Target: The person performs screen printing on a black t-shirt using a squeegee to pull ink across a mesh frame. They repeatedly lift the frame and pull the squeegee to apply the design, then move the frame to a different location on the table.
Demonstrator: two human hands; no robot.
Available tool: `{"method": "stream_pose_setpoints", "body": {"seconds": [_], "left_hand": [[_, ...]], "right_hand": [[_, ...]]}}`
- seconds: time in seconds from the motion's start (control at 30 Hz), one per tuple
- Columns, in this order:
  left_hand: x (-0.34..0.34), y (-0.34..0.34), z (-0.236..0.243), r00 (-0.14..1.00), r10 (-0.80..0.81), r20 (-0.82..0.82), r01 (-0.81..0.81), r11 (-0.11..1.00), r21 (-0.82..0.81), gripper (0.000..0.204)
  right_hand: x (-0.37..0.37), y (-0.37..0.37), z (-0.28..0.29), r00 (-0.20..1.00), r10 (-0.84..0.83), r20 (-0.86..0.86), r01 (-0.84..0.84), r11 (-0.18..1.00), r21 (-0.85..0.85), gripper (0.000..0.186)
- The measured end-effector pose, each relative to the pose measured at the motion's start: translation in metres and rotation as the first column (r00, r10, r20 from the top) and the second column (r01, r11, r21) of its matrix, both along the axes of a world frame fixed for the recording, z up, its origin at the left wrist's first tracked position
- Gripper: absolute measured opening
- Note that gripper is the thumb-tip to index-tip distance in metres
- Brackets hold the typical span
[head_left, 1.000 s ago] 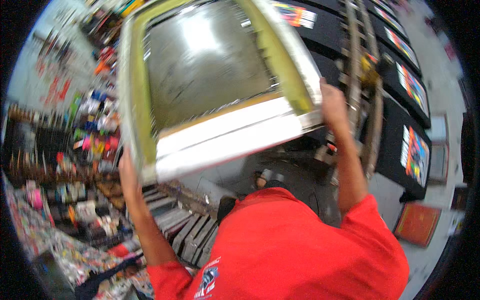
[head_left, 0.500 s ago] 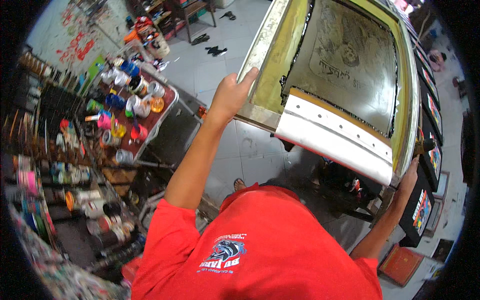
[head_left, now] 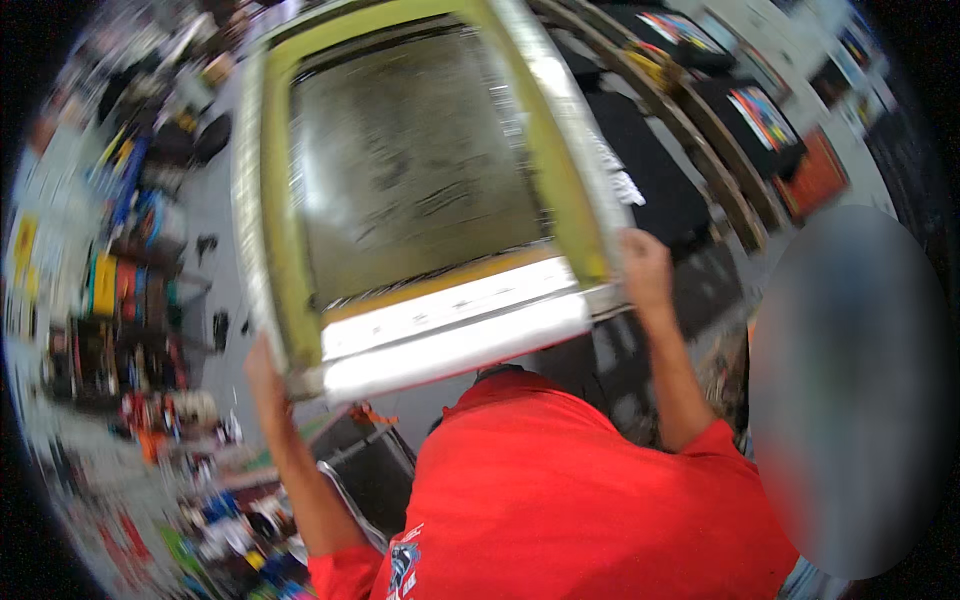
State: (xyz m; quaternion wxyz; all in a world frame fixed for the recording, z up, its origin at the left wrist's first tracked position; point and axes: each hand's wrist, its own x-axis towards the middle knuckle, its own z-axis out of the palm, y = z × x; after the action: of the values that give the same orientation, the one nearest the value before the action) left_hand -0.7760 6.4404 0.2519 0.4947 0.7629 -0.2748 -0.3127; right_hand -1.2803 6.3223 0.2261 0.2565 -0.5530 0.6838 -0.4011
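Observation:
Between my hands I carry a screen printing frame point(head_left: 555, 75), with greenish-yellow borders and a dark grey mesh window smeared with black ink. A squeegee point(head_left: 455, 345) with a wide silvery-white holder lies across its near end, over the edge of the mesh. My left hand point(head_left: 266, 372) is closed around the near left corner, blurred by motion. At the near right corner, my right hand point(head_left: 647, 268) grips the side rail.
Black shirts point(head_left: 765, 125) with colourful prints lie in a row at the right, beside long wooden rails point(head_left: 680, 130). A red flat panel point(head_left: 815, 172) is beyond them. At lower left stands a cluttered table of paint pots point(head_left: 230, 525); shelves and buckets line the left.
The view has swung to the right. The frame, still held in both hands with the squeegee on it, now sits further left and more level in view; the shirts are nearer.

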Motion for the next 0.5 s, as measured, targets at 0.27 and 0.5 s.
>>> {"method": "stream_pose_setpoints", "body": {"seconds": [0.27, 0.5], "left_hand": [[0.207, -0.009, -0.039, 0.989, -0.093, -0.114, 0.091, 0.996, -0.022, 0.061], [0.335, -0.102, -0.079, 0.956, -0.273, -0.104, 0.276, 0.961, 0.008, 0.063]], "right_hand": [[0.197, 0.033, -0.007, 0.997, -0.076, 0.028, 0.071, 0.987, 0.141, 0.045], [0.321, 0.043, -0.026, 0.957, -0.276, 0.086, 0.275, 0.961, 0.027, 0.043]]}}
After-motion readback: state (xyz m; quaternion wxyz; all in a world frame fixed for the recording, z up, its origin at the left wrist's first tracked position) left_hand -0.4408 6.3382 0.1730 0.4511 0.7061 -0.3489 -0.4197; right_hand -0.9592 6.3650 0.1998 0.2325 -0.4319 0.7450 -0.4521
